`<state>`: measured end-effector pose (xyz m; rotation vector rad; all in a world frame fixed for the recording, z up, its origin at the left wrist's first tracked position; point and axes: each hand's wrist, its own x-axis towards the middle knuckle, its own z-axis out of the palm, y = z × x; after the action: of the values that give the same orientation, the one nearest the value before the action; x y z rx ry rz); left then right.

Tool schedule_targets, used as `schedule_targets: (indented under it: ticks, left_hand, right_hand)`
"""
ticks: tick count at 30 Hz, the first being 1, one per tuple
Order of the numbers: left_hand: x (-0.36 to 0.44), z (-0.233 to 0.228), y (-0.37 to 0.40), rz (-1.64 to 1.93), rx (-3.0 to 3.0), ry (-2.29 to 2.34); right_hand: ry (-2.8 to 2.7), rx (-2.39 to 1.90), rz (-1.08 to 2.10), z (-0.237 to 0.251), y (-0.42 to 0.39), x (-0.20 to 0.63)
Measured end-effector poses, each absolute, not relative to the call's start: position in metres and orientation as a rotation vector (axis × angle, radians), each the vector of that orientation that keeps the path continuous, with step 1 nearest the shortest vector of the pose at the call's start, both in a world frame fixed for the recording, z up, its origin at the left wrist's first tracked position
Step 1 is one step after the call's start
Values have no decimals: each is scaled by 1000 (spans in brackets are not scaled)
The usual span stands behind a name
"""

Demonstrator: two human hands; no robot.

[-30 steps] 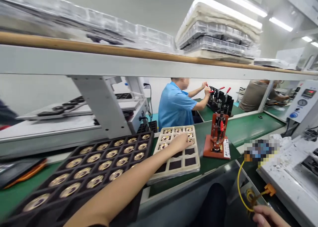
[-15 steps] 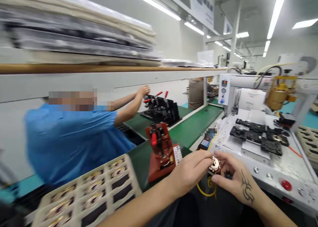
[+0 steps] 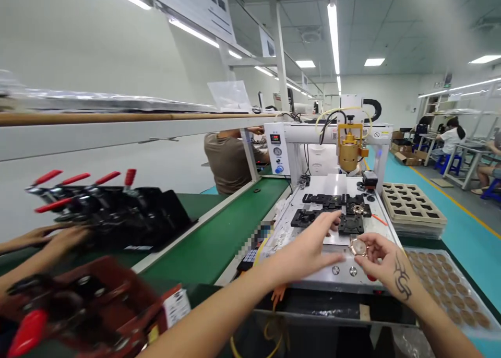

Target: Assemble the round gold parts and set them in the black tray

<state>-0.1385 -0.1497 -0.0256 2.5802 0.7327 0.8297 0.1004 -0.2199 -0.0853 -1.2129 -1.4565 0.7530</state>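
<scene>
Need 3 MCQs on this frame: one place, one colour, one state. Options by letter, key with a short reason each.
1. Where is the small round metal part?
A. In the right hand's fingertips
B. On the green conveyor belt
C. In the tan tray

2. What colour are the handles of the toggle clamps on the black fixture at far left?
A. Blue
B. Red
C. Yellow

3. How is the left hand?
A. Closed on a yellow cable
B. Flat on the belt
C. Open and holding nothing, fingers stretched toward the black fixtures on the white machine bed

Key:
1 A: the right hand pinches the part above the machine's front edge.
2 B: all the visible handles are red.
3 C: the palm holds nothing and the fingers point at the fixtures.
</scene>
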Motion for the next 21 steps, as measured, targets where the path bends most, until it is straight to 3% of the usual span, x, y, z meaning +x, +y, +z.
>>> schedule_targets:
  ticks: [9, 15, 21]
  left_hand:
    - [-16, -17, -4, 381, 2642, 1047]
    - [1, -17, 24, -59, 2634, 1097]
    - [15, -9, 24, -129, 2636, 1092]
  right_hand:
    - [-1354, -1391, 493, -63, -257, 175]
    - [-1221, -1437, 384, -68, -275, 199]
    - [-1359, -1411, 431, -64, -219, 216]
